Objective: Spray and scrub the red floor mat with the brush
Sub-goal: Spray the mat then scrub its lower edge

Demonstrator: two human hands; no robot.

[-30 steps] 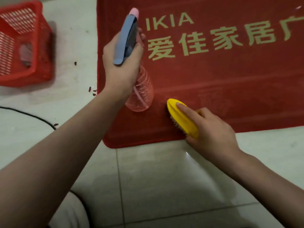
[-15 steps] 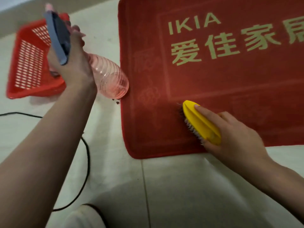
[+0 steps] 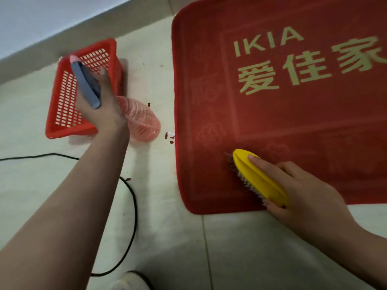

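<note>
Head view. Red basket (image 3: 62,97) sits on the tiled floor (image 3: 251,248) near the wall, well left of the red floor mat (image 3: 272,122). Its slatted inside is largely hidden by the left hand (image 3: 102,109); contents cannot be told. Spray bottle (image 3: 140,120) is clear pink; fill level not readable.

Change vs. 1.0 s ago: the bottle was over the mat's left edge; it is now off the mat, in front of the basket's near right corner, with bare floor and a few dark specks (image 3: 169,137) between it and the mat. The brush (image 3: 259,178) remains at the mat's near left corner.

Left hand is wrapped round the bottle's neck under the blue-grey trigger head, the bottle tilted with its base towards the mat. Right hand (image 3: 310,195) clamps the yellow brush, forefinger laid straight along its back, thumb at the near end, bristles down on the mat. Black cable (image 3: 134,206) loops across the floor beneath the left forearm.
</note>
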